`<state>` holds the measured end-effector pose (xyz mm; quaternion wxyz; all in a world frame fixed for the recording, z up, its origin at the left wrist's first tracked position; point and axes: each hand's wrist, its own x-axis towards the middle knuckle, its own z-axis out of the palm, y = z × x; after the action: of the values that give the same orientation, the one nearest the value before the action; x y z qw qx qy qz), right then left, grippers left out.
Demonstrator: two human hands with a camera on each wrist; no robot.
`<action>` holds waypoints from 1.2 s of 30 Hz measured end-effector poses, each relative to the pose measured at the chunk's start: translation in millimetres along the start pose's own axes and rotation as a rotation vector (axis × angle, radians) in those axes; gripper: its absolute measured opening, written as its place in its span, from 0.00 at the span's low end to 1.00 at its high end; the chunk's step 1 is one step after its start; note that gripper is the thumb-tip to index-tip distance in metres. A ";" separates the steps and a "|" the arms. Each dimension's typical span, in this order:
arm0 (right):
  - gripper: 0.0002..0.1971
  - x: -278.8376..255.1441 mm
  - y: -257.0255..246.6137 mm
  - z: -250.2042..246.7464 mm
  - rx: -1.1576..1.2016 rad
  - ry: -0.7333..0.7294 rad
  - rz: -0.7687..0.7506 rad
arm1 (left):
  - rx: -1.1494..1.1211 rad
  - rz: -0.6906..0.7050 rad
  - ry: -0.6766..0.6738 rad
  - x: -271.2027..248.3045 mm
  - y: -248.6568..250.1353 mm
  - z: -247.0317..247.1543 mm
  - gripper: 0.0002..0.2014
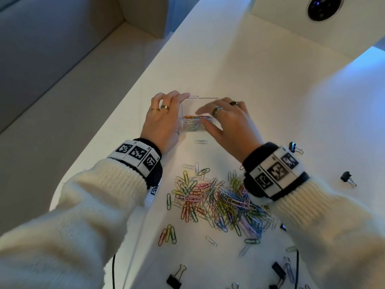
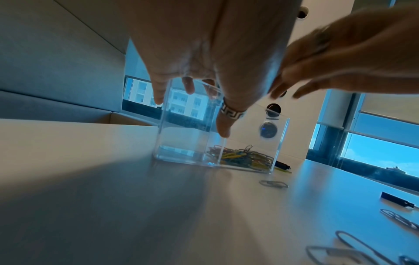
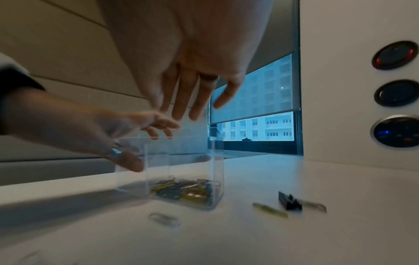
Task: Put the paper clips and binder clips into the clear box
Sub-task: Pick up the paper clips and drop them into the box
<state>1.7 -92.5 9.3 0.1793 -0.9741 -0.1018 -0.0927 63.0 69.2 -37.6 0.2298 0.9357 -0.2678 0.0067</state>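
The clear box [image 1: 205,101] [image 2: 188,143] [image 3: 195,161] stands on the white table [image 1: 250,69] with several coloured paper clips [image 1: 195,117] [image 2: 244,157] on its bottom. My left hand [image 1: 170,115] [image 2: 204,86] grips the box's left side, thumb on the near wall and fingers over the rim. Just over the box's right part hovers my right hand [image 1: 216,119] [image 3: 188,104], fingers straight and spread, holding nothing. A big pile of paper clips [image 1: 218,201] lies between my wrists. Black binder clips lie at the right [image 1: 294,148] [image 1: 348,178] and near me [image 1: 176,276] [image 1: 279,270].
A single silver paper clip [image 1: 201,141] [image 3: 165,219] lies just in front of the box. Right of the box a green clip [image 3: 269,209] and a binder clip [image 3: 290,200] lie on the table. A white panel with round lenses [image 3: 394,93] rises at the far right. The table's left edge drops off close to my left arm.
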 end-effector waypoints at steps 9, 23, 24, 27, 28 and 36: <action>0.35 -94.6 -15.6 26.0 -0.126 -0.829 -0.097 | -0.027 -0.058 -0.033 0.3 3.5 -1.5 0.34; 0.33 -48.7 5.1 32.2 -0.098 -0.708 0.120 | -0.034 -0.119 -0.052 0.3 11.1 -4.0 0.34; 0.33 -47.2 5.4 32.4 -0.121 -0.735 0.104 | -0.034 -0.121 -0.055 0.4 11.4 -4.5 0.34; 0.31 -58.8 6.6 23.4 -0.116 -0.800 0.063 | -0.031 -0.116 -0.057 0.4 11.4 -4.9 0.34; 0.30 -66.0 8.6 18.3 -0.060 -0.794 0.071 | -0.029 -0.114 -0.057 0.1 11.3 -4.9 0.34; 0.35 -101.9 50.6 -12.5 -0.016 -0.635 0.500 | -0.018 -0.108 -0.051 -0.4 14.3 -6.1 0.34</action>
<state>-86.5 -160.2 -18.1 0.1484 -0.9504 0.0886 0.2585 56.1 61.3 -26.1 0.2313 0.9465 -0.2228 -0.0321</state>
